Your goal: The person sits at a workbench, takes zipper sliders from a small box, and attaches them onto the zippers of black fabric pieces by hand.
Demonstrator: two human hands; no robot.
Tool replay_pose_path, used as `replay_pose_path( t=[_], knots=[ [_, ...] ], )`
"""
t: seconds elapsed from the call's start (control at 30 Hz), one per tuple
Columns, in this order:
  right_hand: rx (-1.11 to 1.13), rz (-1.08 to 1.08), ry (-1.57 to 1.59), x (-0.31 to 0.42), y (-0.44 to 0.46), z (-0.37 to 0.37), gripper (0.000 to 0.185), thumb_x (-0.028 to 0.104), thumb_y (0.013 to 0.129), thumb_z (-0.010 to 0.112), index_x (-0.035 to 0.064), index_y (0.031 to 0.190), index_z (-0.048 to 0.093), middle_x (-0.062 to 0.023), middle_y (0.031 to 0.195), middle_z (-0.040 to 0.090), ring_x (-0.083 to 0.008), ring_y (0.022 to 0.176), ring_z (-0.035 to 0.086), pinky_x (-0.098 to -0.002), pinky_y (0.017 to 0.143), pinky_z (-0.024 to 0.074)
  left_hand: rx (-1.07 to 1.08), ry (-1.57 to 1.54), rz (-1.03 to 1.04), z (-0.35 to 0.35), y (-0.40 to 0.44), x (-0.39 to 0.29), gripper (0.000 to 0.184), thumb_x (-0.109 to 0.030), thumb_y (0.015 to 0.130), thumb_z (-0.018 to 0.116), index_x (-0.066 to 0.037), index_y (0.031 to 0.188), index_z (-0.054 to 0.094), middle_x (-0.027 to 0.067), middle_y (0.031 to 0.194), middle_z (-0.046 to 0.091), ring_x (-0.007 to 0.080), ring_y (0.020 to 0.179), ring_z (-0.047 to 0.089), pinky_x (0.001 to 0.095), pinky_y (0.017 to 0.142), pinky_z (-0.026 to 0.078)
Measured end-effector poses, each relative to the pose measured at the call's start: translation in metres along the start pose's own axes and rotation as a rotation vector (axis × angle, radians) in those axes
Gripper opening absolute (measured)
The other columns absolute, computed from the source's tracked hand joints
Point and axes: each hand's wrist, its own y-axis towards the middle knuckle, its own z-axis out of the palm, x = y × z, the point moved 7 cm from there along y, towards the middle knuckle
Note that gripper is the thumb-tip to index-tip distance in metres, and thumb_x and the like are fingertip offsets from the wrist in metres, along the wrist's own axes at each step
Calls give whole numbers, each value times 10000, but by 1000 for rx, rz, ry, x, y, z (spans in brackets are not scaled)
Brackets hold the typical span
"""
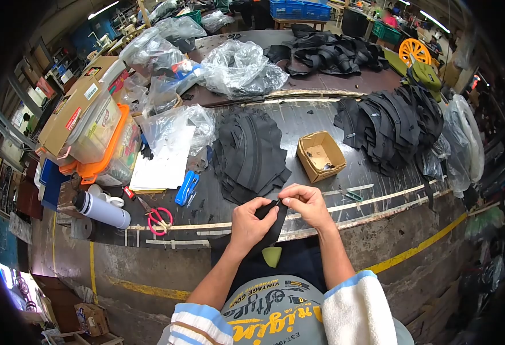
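The box (330, 171) is matt cardboard; under it, the tabletop (307, 122) looks scuffed and faintly glossy; nearer the person than the box, the strip (275, 229) is matt black cloth; left of the box, the pile (250, 152) is matt cloth and, farther off, the bag (242, 70) is crinkled, glossy plastic.

Big lettering on the grey shirt (272, 305)

And here's "VINTAGE", with "Style" beneath, then yellow "rigin", and "EST. 199", final digit unclear! Beyond the shirt, leftward, 2 labels (91, 91) on the cardboard box (62, 131) stay illegible.

Pile (249, 152) behind strip (275, 227), box (328, 172) right, scissors (160, 221) left
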Motion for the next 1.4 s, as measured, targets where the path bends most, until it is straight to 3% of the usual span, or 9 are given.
replay_pose_path(
  t=[0.23, 0.33, 0.5, 0.6, 0.67, 0.73, 0.83, 1.2, 1.4],
  knots=[
    [-27, 1, -20, 15, 0, 7, 151, -63, 933, 694, 8, 1027, 789, 11, 941, 706, -25, 722, 552, -151, 669, 425, -58, 40, 20, 0, -4, -16, 141, -65, 842, 785, 28, 942, 752, 37, 794, 740, 105, 667, 569, 237, 646, 479],
    [88, 11, -11, 18, 2, 16, 130, -43, 939, 712, 9, 1029, 790, 15, 931, 705, -18, 719, 554, -143, 666, 419, -69, -23, 14, 4, -3, -5, 151, -80, 842, 781, 13, 960, 761, 43, 763, 738, 125, 622, 563, 258, 609, 478],
    [-13, 60, 32, -2, 4, 8, 158, -55, 938, 710, -5, 1068, 784, -2, 955, 722, -34, 759, 611, -141, 698, 456, -114, -110, 8, 3, -7, 8, 163, -81, 853, 787, 30, 966, 747, 37, 822, 741, 100, 677, 564, 239, 661, 487],
    [58, 24, 25, 3, 5, 9, 158, -41, 941, 707, -8, 1082, 771, -34, 965, 754, -59, 812, 642, -163, 785, 519, -111, -46, -12, 1, -7, 13, 181, -80, 854, 790, 39, 982, 741, 48, 840, 748, 108, 695, 580, 241, 686, 495],
    [-14, 8, -30, 3, 9, 3, 179, -70, 934, 691, -22, 1082, 779, -44, 1001, 734, -75, 842, 648, -183, 754, 499, -160, -20, 123, -3, -7, 3, 174, -90, 853, 778, 28, 974, 738, 35, 784, 728, 111, 642, 550, 250, 616, 475],
    [-24, 7, -61, 9, 11, -1, 173, -63, 932, 690, -19, 1070, 783, -46, 990, 723, -81, 847, 636, -195, 767, 497, -171, -92, 91, -4, -8, -3, 156, -85, 857, 772, 28, 957, 733, 22, 767, 706, 96, 630, 526, 236, 594, 453],
    [40, 22, -54, 12, 11, 2, 163, -57, 927, 692, -20, 1054, 787, -41, 968, 713, -80, 818, 619, -192, 768, 492, -94, -186, -49, -1, -10, 8, 151, -72, 863, 787, 20, 973, 741, 7, 803, 707, 73, 663, 534, 215, 622, 451],
    [53, 90, -91, 20, 10, 5, 128, -31, 924, 712, -4, 1013, 801, -6, 923, 696, -36, 738, 549, -156, 674, 406, -138, -210, 14, -1, -8, 1, 120, -59, 876, 774, 11, 967, 739, -6, 794, 691, 59, 659, 524, 194, 606, 434],
    [96, 74, -54, 18, 9, 14, 183, -21, 923, 728, -5, 1099, 773, 1, 865, 694, -14, 705, 527, -145, 638, 405, -121, -167, 35, -1, -7, 3, 126, -52, 885, 770, 13, 988, 739, 4, 818, 708, 63, 670, 546, 199, 621, 456]
  ],
)
